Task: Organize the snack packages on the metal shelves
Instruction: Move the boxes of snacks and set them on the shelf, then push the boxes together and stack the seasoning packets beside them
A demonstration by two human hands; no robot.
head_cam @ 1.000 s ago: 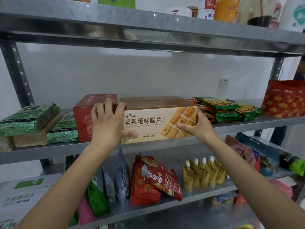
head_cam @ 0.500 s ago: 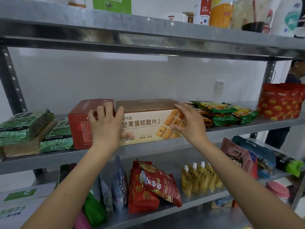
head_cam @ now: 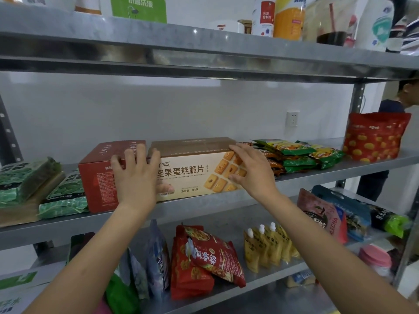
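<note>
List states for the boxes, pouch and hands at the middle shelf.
Tan cardboard biscuit box: closed, lying on its long side.
Dark red cardboard box: closed, next to tan box.
Left hand: fingers straight, rests across both boxes' fronts.
Right hand: fingers spread, touches tan box's front.
Red patterned plastic pouch: upright.

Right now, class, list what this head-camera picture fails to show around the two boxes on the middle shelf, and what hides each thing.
All in the head view:
1. tan biscuit box: left front covered by the left hand.
2. red box: print too small, partly behind that hand.
3. orange bottle: top cut off by the frame edge.
</note>
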